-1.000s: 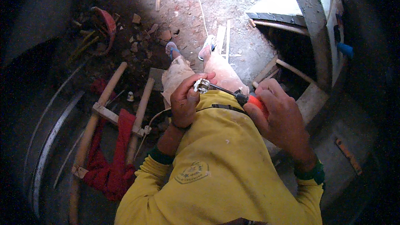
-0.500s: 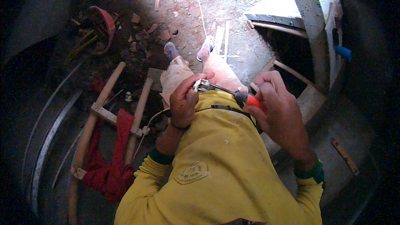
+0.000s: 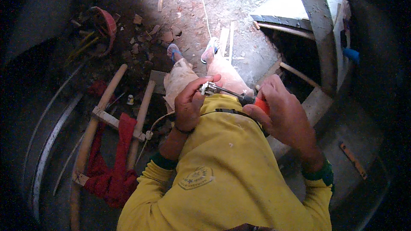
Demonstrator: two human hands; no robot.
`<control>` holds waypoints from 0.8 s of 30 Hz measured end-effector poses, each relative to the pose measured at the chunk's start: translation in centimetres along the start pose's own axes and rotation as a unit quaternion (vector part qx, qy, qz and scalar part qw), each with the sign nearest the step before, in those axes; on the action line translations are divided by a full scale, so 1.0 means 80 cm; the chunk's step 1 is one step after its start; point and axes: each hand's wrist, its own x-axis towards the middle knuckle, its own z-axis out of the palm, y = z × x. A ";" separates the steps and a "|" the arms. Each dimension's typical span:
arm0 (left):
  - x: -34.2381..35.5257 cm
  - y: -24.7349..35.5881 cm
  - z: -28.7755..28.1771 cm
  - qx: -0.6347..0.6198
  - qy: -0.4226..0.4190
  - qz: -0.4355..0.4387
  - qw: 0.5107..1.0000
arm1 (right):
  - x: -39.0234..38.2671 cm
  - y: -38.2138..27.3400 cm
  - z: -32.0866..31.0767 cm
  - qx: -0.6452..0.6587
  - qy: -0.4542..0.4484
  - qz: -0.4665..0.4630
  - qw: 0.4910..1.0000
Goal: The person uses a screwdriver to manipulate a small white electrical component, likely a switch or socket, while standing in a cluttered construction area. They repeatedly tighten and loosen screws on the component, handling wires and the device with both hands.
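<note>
My left hand (image 3: pixel 192 102) pinches a small white and metal fitting (image 3: pixel 208 88) in front of my chest. A thin cable (image 3: pixel 155 122) hangs from near that hand down toward the floor. My right hand (image 3: pixel 284 113) grips the red and black handle of a screwdriver (image 3: pixel 252 100). Its metal shaft runs left and its tip meets the fitting. Both hands are close together above my yellow shirt (image 3: pixel 231 175). Below them I see my light trousers (image 3: pixel 182 79) and my feet in sandals (image 3: pixel 172 50) on the dirt floor.
A wooden ladder (image 3: pixel 111 117) lies at the left with a red cloth (image 3: pixel 113 175) draped over it. A red basket (image 3: pixel 107 23) sits at the upper left. Rubble and wood scraps litter the ground. A curved concrete rim (image 3: pixel 317 30) around a dark opening stands at the right.
Both hands stay on the fitting and the screwdriver. My right hand has shifted a little on the handle; the view has barely moved.
</note>
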 end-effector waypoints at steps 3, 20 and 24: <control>0.002 0.000 0.002 0.011 -0.008 0.004 1.000 | -0.005 0.016 0.003 0.038 0.026 -0.037 0.998; 0.009 0.001 0.007 -0.015 -0.008 -0.021 1.000 | 0.001 0.002 0.006 -0.048 0.043 0.042 0.997; 0.009 -0.001 0.003 0.000 -0.021 -0.012 1.000 | 0.004 0.000 0.007 -0.080 0.044 0.088 0.992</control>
